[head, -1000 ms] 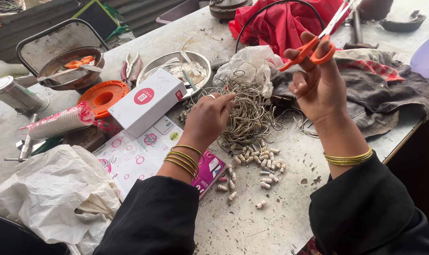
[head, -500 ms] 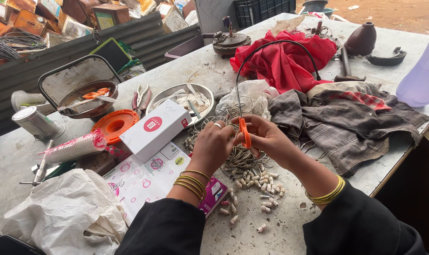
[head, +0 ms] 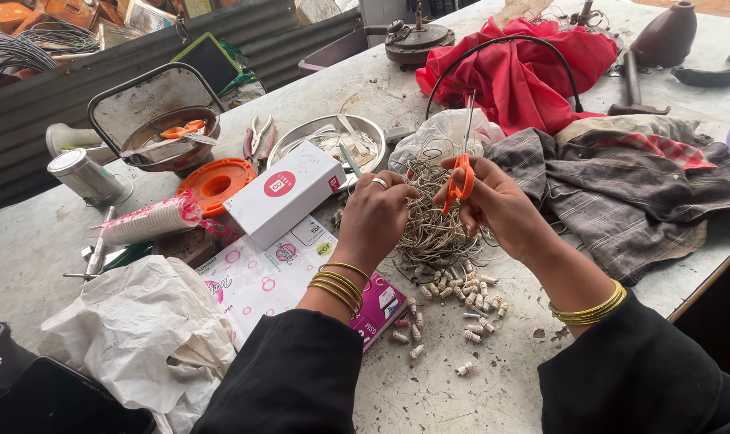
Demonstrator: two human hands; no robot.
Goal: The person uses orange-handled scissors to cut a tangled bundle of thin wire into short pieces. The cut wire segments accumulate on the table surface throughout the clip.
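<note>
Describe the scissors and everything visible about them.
The scissors have orange plastic handles and thin grey metal blades pointing up, away from the person. The right hand grips them through the handles, above a tangle of thin wire on the table. The blades look nearly closed; the left hand rests beside, on the wire.

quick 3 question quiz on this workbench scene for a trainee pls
1. True or false: the right hand holds orange-handled scissors with the blades pointing up.
2. What is the left hand touching: A) the white box, B) the wire tangle, C) the red cloth?
3. What lies scattered on the table just in front of the wire tangle?

Key
1. True.
2. B.
3. Small pale cylindrical pieces.
</note>
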